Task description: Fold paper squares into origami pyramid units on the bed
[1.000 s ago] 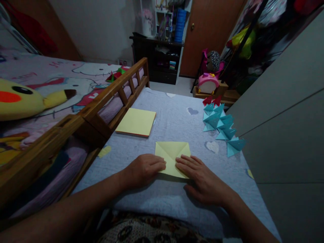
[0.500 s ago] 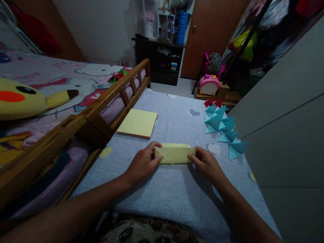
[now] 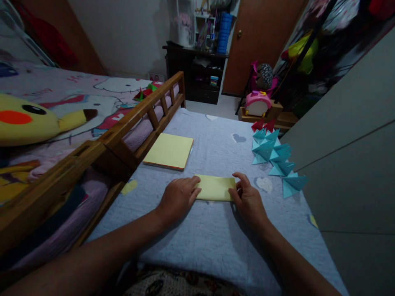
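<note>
A pale yellow paper [image 3: 215,188], folded into a narrow rectangle, lies flat on the blue-grey cloth in front of me. My left hand [image 3: 179,195] grips its left end, fingers over the top edge and thumb near the lower corner. At the right end my right hand [image 3: 247,200] has its thumb on the paper, with the index finger raised and the other fingers curled behind the edge. Farther left sits a square stack of yellow-topped paper [image 3: 169,151]. To the right stand several folded blue paper pieces [image 3: 265,151], with red ones [image 3: 258,125] behind them.
A wooden bed rail [image 3: 142,111] runs along the left side, with a yellow plush toy [image 3: 27,123] on the bed beyond. A pale cabinet panel [image 3: 354,164] borders the right. Past the far edge are a dark shelf unit [image 3: 197,78] and a pink toy case [image 3: 257,102].
The folded paper was slightly raised with its layers apart; now it lies flatter with edges together. My left fingers have come down over it, and my right index finger has lifted.
</note>
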Available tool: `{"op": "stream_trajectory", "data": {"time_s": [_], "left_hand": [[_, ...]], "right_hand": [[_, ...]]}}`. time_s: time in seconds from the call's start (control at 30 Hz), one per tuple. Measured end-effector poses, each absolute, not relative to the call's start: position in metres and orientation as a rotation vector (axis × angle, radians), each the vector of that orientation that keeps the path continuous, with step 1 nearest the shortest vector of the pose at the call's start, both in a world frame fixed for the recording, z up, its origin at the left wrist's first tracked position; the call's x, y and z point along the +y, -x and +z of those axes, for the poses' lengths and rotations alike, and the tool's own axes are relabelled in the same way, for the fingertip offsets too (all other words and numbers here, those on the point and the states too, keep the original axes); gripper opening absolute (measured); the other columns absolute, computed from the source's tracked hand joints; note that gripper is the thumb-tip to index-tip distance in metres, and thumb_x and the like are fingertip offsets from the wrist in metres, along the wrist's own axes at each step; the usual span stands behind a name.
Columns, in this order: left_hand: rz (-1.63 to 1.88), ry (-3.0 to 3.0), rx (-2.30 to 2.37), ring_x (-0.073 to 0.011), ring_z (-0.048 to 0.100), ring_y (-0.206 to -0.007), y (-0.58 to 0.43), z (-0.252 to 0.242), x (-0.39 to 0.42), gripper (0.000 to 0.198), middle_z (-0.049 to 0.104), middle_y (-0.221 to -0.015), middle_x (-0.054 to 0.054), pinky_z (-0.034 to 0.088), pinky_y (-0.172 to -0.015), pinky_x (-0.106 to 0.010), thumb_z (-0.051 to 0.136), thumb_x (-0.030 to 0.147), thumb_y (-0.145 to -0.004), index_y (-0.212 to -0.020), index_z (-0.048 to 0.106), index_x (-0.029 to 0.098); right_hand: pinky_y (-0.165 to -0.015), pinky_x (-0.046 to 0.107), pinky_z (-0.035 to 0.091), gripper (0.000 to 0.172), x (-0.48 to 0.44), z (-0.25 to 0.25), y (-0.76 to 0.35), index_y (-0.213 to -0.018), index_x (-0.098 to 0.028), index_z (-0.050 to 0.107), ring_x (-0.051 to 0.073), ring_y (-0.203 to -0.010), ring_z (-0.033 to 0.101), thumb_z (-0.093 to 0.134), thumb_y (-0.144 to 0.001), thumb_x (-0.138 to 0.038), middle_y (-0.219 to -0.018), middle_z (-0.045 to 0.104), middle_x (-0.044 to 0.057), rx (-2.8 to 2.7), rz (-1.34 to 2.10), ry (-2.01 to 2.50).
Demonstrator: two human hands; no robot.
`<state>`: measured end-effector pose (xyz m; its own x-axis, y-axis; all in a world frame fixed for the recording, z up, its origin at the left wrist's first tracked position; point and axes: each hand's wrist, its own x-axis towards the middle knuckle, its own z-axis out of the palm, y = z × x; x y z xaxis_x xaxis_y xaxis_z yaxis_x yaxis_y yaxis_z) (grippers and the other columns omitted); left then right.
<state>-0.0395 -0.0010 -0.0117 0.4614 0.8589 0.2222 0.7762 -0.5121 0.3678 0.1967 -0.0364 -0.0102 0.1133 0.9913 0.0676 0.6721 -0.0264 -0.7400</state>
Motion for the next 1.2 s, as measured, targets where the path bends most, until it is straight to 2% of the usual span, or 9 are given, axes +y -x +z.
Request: {"op": "stream_trajectory", "data": {"time_s": [0.07,0.2,0.3,0.5,0.67,0.87,1.03,1.2], "left_hand": [[0.59,-2.525,1.4,-0.0249,0.067,-0.081,0.04,-0.013,-0.001,0.009,0.072,-0.09,-0.006,0.05,-0.075,-0.039,0.06,0.02,-0.094,-0.102,0.062,0.018],[0.681,-2.517,1.347,-0.0247,0.066,-0.086,0.041,-0.014,-0.003,0.015,0.072,-0.096,-0.007,0.049,-0.079,-0.04,0.052,0.023,-0.099,-0.106,0.063,0.017],[0.704,-2.505,1.321,-0.0251,0.064,-0.089,0.043,-0.013,-0.005,0.02,0.07,-0.097,-0.007,0.048,-0.079,-0.041,0.049,0.026,-0.1,-0.111,0.063,0.017],[0.631,-2.58,1.337,-0.0252,0.059,-0.085,0.046,-0.01,-0.008,0.017,0.065,-0.092,-0.006,0.046,-0.077,-0.041,0.052,0.024,-0.098,-0.108,0.066,0.02],[0.782,-2.774,1.376,-0.0322,0.055,-0.11,0.042,-0.012,-0.014,0.018,0.063,-0.122,-0.014,0.046,-0.091,-0.048,0.056,0.021,-0.097,-0.111,0.067,0.017],[0.943,-2.935,1.189,-0.0298,0.05,-0.128,0.04,-0.011,-0.024,0.026,0.058,-0.139,-0.014,0.043,-0.105,-0.046,0.052,0.011,-0.097,-0.12,0.063,0.016],[0.844,-3.005,0.999,-0.0283,0.056,-0.125,0.044,-0.013,-0.023,0.031,0.064,-0.133,-0.012,0.051,-0.1,-0.046,0.046,0.009,-0.098,-0.122,0.063,0.017],[0.714,-2.952,0.951,-0.0303,0.06,-0.123,0.044,-0.022,-0.019,0.03,0.066,-0.129,-0.017,0.055,-0.101,-0.047,0.045,0.011,-0.099,-0.124,0.062,0.008]], "right_hand": [[-0.066,0.028,0.045,0.041,-0.037,-0.013,-0.197,-0.126,-0.022,0.057,0.018,-0.069,0.061,0.05,-0.087,-0.026,-0.085,0.067,0.002,-1.651,0.61,1.756],[-0.074,0.03,0.046,0.022,-0.036,-0.014,-0.199,-0.099,-0.021,0.069,0.02,-0.081,0.064,0.05,-0.088,-0.023,-0.092,0.07,0.006,-1.793,0.507,1.706],[-0.074,0.029,0.046,0.02,-0.035,-0.012,-0.199,-0.089,-0.02,0.07,0.02,-0.08,0.064,0.05,-0.09,-0.022,-0.09,0.07,0.007,-1.869,0.468,1.717],[-0.072,0.029,0.045,0.019,-0.034,-0.012,-0.198,-0.09,-0.019,0.071,0.019,-0.078,0.064,0.052,-0.09,-0.021,-0.087,0.069,0.006,-1.852,0.446,1.741],[-0.072,0.029,0.045,0.019,-0.033,-0.012,-0.197,-0.089,-0.02,0.071,0.019,-0.078,0.065,0.052,-0.089,-0.023,-0.088,0.071,0.006,-1.822,0.462,1.771],[-0.072,0.03,0.045,0.02,-0.032,-0.011,-0.198,-0.089,-0.02,0.071,0.02,-0.078,0.065,0.052,-0.088,-0.026,-0.089,0.072,0.006,-1.794,0.523,1.771],[-0.073,0.032,0.045,0.022,-0.031,-0.011,-0.199,-0.09,-0.02,0.071,0.021,-0.079,0.065,0.051,-0.087,-0.028,-0.089,0.073,0.007,-1.783,0.53,1.787],[-0.073,0.033,0.045,0.022,-0.029,-0.012,-0.2,-0.09,-0.02,0.07,0.022,-0.078,0.065,0.051,-0.085,-0.028,-0.089,0.073,0.007,-1.773,0.539,1.824]]}}
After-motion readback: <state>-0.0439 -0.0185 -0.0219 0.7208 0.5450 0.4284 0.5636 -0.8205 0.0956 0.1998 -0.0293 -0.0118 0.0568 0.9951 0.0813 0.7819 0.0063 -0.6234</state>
